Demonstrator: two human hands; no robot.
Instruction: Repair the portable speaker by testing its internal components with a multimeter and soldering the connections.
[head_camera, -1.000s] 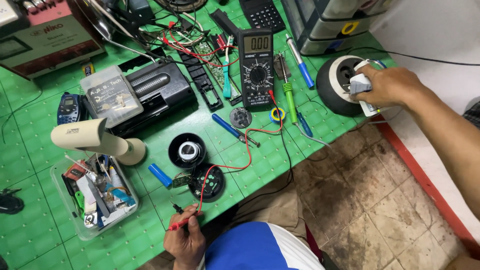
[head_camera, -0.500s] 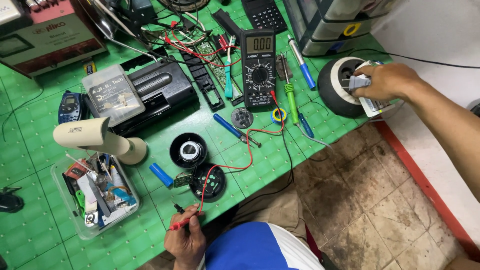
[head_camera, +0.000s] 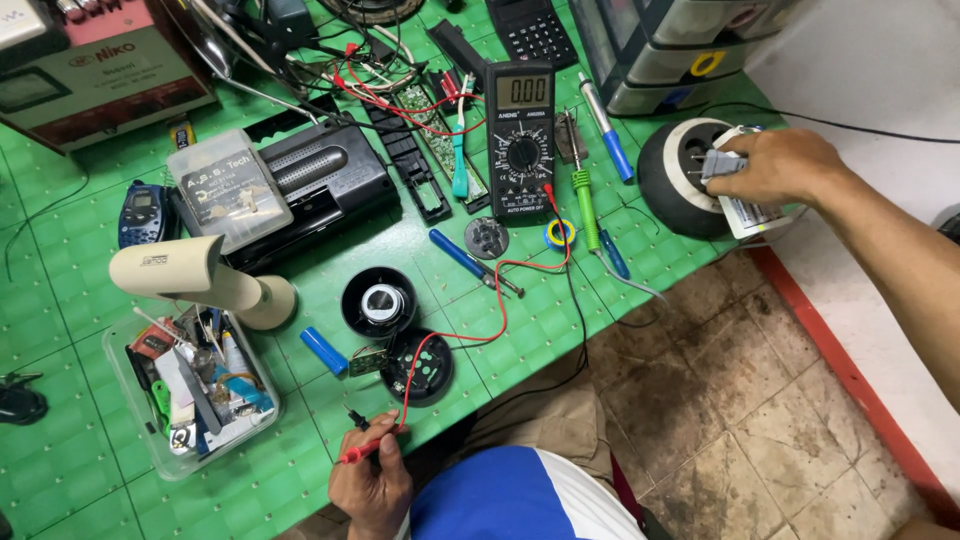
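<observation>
Red probe (head_camera: 362, 450) at near edge of green bench (head_camera: 60, 330), pinched in left hand (head_camera: 372, 485), fingers closed around it; its red lead (head_camera: 500, 300) runs up to black multimeter (head_camera: 520, 135). Right hand (head_camera: 785, 165) far right, closed on small grey plug (head_camera: 722, 163), resting over round black-and-white reel (head_camera: 680, 180). Open round black casing (head_camera: 418, 365) just above probe tip. Blue cylinder cell (head_camera: 323, 350) nearby.

Head view, steeply down, workbench (head_camera: 300, 470) near.
</observation>
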